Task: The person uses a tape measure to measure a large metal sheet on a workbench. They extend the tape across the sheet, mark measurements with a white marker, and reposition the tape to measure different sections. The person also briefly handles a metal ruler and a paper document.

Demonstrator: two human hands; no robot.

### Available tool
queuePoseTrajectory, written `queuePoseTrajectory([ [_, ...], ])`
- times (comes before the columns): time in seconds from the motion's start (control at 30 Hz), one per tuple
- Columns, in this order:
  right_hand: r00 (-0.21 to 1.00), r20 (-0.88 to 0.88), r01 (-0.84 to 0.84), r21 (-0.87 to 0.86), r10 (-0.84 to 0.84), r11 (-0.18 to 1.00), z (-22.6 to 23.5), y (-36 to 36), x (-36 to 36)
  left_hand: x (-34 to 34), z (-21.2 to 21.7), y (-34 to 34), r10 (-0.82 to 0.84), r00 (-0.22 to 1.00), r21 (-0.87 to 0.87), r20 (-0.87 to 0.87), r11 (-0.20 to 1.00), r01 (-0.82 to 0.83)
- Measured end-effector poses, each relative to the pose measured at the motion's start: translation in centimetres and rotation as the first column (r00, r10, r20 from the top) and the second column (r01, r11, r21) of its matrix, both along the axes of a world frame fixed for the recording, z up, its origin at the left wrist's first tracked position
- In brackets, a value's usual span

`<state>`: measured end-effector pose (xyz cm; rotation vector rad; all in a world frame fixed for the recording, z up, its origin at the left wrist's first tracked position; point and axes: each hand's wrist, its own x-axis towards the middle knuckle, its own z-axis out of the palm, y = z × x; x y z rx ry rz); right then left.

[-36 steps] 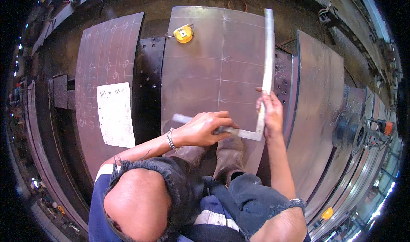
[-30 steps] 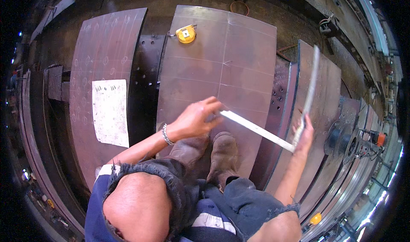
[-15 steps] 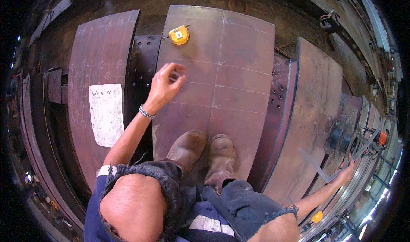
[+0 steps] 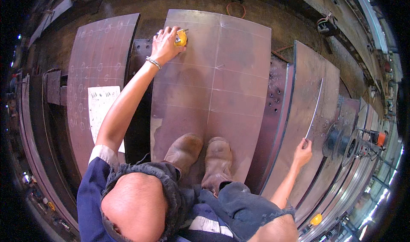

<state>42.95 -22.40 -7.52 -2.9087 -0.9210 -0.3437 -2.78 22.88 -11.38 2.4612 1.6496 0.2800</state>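
My left hand is wrapped over a yellow tape measure near the far left edge of the middle steel plate. The fingers cover part of the tape's case. Off to the right, my right hand pinches a steel square, which shows almost edge-on as a thin pale line above the right-hand plate. White lines with arrow marks cross the middle plate, and my boots stand at its near end.
On the left, another plate bears chalk circles and a paper sheet, partly under my left arm. Dark gaps separate the plates. A black spool-like part, an orange-and-black tool and a yellow object lie at the right.
My left hand has reached forward and taken hold of the tape measure. My right hand has come inward from the far right, turning the square edge-on.
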Motion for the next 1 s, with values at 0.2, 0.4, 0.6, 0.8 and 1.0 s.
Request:
queuePoseTrajectory([
  [0.2,0.999,-0.045,-0.006,-0.057,0.003,0.998,-3.5,-0.4,0.2,-0.4,-0.9,0.9,-0.025,0.999,0.034,-0.029,0.999,0.026],
  [0.4,0.986,0.139,0.114,-0.125,-0.096,0.986,-4.9,-0.4,1.8,1.8,1.4,-2.0,0.306,0.814,-0.613,0.494,0.786,0.077],
  [0.6,0.608,-0.741,-0.042,0.328,0.284,0.944,0.7,13.7,-9.8,7.9,4.0,-12.6,0.386,0.626,-0.731,0.677,0.257,0.632],
  [0.8,0.043,-0.918,-0.132,0.385,0.394,0.913,2.7,18.5,-16.9,11.5,7.3,-18.1,0.149,0.792,-0.721,0.592,0.536,0.439],
  [1.0,-0.224,-0.941,0.057,0.247,0.253,0.967,5.5,20.4,-17.3,8.2,7.8,-14.0,0.03,0.827,-0.627,0.562,0.667,0.401],
])
